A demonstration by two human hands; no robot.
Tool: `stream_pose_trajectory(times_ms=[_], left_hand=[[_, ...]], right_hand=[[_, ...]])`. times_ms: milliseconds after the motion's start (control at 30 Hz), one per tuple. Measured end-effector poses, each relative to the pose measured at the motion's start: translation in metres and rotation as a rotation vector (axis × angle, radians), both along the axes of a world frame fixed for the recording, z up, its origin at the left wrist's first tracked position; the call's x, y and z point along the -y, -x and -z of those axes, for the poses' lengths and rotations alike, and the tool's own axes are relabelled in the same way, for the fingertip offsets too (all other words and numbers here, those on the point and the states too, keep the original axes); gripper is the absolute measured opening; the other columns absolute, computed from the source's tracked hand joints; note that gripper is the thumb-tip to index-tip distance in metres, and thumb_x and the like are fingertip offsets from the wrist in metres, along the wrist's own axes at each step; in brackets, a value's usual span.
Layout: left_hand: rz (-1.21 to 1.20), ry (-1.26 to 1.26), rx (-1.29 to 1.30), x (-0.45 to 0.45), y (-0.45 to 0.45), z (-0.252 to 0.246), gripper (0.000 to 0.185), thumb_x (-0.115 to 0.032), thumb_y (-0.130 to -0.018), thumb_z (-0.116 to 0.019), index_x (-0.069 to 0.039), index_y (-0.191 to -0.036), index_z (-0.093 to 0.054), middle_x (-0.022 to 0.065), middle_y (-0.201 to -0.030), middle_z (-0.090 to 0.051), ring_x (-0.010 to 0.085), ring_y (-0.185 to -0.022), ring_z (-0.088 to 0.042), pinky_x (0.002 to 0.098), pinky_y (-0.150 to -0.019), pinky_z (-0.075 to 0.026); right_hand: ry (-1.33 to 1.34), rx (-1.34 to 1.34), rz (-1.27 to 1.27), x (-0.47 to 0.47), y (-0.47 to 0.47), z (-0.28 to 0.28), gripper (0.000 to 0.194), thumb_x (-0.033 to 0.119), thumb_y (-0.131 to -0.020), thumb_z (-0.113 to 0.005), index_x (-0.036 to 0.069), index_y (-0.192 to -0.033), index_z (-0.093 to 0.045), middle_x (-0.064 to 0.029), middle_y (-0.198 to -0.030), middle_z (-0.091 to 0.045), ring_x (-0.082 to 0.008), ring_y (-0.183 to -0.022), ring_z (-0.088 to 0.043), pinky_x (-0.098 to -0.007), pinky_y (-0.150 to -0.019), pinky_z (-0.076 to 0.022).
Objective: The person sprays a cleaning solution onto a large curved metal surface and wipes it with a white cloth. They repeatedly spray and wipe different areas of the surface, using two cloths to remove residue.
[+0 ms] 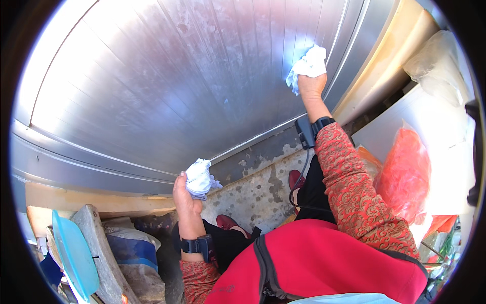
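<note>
A ribbed metal door (pixel 212 87) with a silvery, streaked surface fills the view before me. My right hand (pixel 313 84) grips a bunched white cloth (pixel 309 64) and holds it against the door panel near its right edge. Lower down, my left hand (pixel 185 193) holds a second crumpled white cloth (pixel 199 178) near the door's bottom edge; I cannot tell whether that cloth touches the metal. Its fingers are partly hidden behind the cloth. Each wrist carries a black strapped device, and a cable hangs from the right one (pixel 305 132).
Stained concrete floor (pixel 250 193) lies around my red shoes. At left stand a turquoise plastic basin (pixel 74 254), a grey slab (pixel 108 258) and a blue-and-white sack (pixel 131 247). At right are a red plastic bag (pixel 406 171), a white board (pixel 452 182) and a clear plastic bag (pixel 436 64).
</note>
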State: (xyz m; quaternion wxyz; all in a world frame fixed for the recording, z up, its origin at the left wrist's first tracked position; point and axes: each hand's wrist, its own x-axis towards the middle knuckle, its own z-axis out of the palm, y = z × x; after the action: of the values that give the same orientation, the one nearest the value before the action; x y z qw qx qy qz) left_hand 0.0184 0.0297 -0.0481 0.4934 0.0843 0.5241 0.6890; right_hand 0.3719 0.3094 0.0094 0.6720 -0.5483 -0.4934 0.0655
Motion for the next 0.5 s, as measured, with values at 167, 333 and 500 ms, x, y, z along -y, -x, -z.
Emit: stream_pose_trajectory(times_ms=[167,333,500], left_hand=[[-0.005,0.013,0.011,-0.007,-0.002,-0.003,0.029,-0.02,-0.092,-0.059,0.002,-0.11,-0.058,0.0132,-0.106,-0.064,0.0272,-0.097,-0.064,0.041,-0.086,-0.051],[-0.022,0.024,0.015,-0.012,-0.009,-0.003,0.029,-0.021,-0.093,-0.059,0.002,-0.111,-0.058,0.0131,-0.107,-0.065,0.0269,-0.097,-0.065,0.0411,-0.085,-0.051],[-0.018,0.028,0.016,-0.003,-0.007,-0.007,0.029,-0.021,-0.093,-0.058,0.002,-0.111,-0.059,0.0133,-0.107,-0.065,0.0273,-0.097,-0.065,0.0413,-0.085,-0.052]], right_hand=[[0.568,0.064,0.015,-0.001,-0.004,0.062,0.033,0.026,-0.08,-0.065,0.005,-0.105,-0.066,-0.0191,-0.107,-0.068,-0.035,-0.101,-0.066,-0.0409,-0.083,-0.0526],[1.041,0.473,-0.184,0.009,-0.021,0.095,0.04,0.026,-0.079,-0.061,0.001,-0.109,-0.068,-0.0233,-0.116,-0.065,-0.0372,-0.112,-0.061,-0.0422,-0.096,-0.0477],[0.51,0.009,-0.071,0.003,-0.03,0.055,0.04,0.02,-0.074,-0.06,-0.001,-0.108,-0.062,-0.0256,-0.103,-0.067,-0.0408,-0.1,-0.064,-0.044,-0.088,-0.0498]])
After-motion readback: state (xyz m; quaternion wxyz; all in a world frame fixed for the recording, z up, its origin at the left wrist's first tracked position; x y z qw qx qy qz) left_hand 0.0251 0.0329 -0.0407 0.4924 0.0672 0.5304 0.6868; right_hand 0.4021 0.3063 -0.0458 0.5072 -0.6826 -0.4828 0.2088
